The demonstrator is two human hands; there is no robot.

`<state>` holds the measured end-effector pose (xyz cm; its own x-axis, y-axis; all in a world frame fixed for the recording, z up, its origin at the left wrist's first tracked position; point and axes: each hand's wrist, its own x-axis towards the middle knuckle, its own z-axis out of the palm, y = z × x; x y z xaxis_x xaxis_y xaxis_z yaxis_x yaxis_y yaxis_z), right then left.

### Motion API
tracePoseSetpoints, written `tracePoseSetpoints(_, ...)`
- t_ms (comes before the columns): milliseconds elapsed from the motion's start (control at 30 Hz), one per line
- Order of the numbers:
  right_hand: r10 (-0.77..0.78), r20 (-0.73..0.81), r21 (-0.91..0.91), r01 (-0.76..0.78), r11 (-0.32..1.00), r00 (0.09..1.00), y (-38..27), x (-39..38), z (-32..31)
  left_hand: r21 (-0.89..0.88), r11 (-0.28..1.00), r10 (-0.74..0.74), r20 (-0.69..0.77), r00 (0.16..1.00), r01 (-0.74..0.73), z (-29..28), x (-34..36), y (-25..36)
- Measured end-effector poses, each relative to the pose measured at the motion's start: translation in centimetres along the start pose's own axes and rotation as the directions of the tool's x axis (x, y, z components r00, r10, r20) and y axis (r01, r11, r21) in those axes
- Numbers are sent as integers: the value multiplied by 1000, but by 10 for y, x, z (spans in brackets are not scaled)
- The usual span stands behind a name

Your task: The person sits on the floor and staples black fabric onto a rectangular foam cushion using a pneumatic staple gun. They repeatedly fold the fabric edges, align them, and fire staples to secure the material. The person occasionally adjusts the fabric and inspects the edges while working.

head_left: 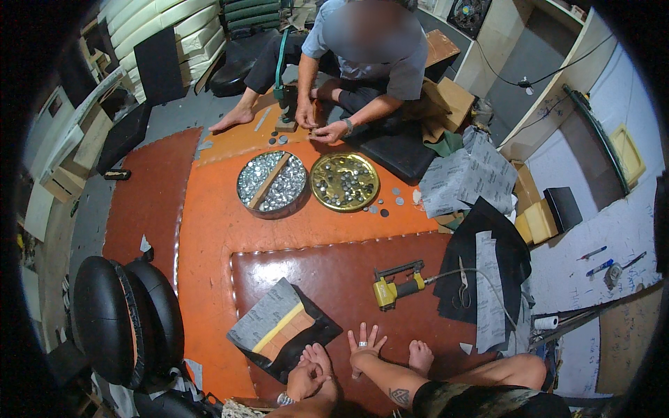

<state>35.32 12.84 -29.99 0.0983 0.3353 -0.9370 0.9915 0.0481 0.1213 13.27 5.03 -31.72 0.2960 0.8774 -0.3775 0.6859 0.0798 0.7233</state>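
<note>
My right hand (366, 346) lies palm down with its fingers spread on the brown padded sheet (327, 268), and nothing is in it. Beside my left foot (317, 358), my left hand (302, 382) is closed with its fingers curled in; whatever is inside them is hidden. Just ahead of the left hand lies a black upholstery piece (324, 329) with grey backing fabric, a yellow strip and a tan strip on it. A yellow and black staple gun (397, 285) with a hose rests on the sheet, ahead of my right hand and to its right.
Across from me a person (376, 56) sits handling small parts. Before them are a round tin of metal pieces (261, 167) and a gold tray (345, 202). Scissors (463, 284) lie on black and grey fabric (491, 258) at right. Black round cushions (104, 320) stand at left.
</note>
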Motion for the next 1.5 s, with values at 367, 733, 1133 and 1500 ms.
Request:
tracePoseSetpoints(367, 7, -1, 35, -7, 999, 1000, 0, 2, 1, -13, 1000, -22, 13, 1000, 22, -2, 0, 2)
tracePoseSetpoints(733, -4, -6, 12, 4, 1000, 1000, 0, 2, 2, -19, 1000, -2, 1, 1000, 2, 0, 0, 0)
tracePoseSetpoints(1133, 6, -5, 20, -6, 1000, 1000, -1, 2, 2, -23, 1000, 1, 2, 1000, -1, -2, -1, 1)
tracePoseSetpoints(1500, -7, -12, 20, 8, 1000, 1000, 0, 1, 2, 5, 1000, 8, 1, 1000, -8, 1, 0, -3)
